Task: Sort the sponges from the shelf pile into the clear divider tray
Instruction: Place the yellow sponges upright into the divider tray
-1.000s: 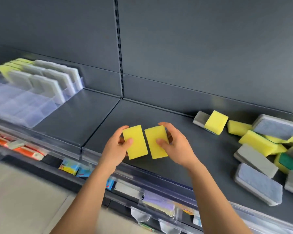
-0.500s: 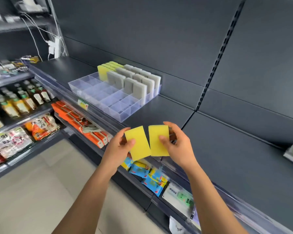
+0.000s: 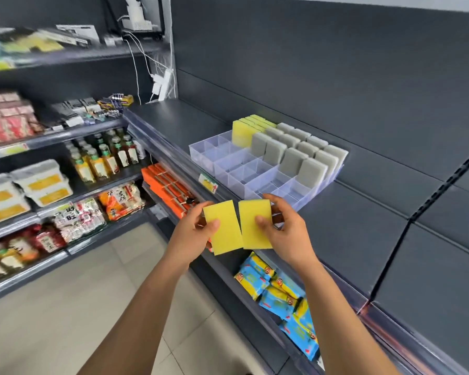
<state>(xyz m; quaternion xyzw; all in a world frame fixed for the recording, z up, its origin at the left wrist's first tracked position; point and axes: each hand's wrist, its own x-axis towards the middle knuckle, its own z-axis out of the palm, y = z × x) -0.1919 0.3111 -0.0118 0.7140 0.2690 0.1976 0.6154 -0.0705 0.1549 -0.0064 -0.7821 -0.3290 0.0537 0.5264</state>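
Left grip (image 3: 192, 234): clamped on the left yellow sponge (image 3: 222, 228), thumb pressed on its face and fingers tucked behind.
Right grip (image 3: 287, 234): same story, pinching the right yellow sponge (image 3: 255, 223), thumb in front and fingers curled round the back edge.
The pair: held up side by side with flat faces to the camera; the inner edges are almost meeting at the top, and whether they touch lower down I cannot tell.
Where they are: in the air at the front lip of the shelf (image 3: 363, 212), right before the near corner of the clear divider tray (image 3: 201, 155).
Tray: sits on the dark shelf, back edge close to the wall panel.
Tray's contents: yellow sponges (image 3: 243, 133) stand on edge in the far left row, and grey sponges (image 3: 290, 161) stand in rows beside them, filling the back compartments.
Below the shelf: orange packs (image 3: 168, 185) to the left, blue-and-yellow packets (image 3: 276, 290) under the forearms.
Across the aisle: bottles (image 3: 103, 158) and snack bags, blurred.
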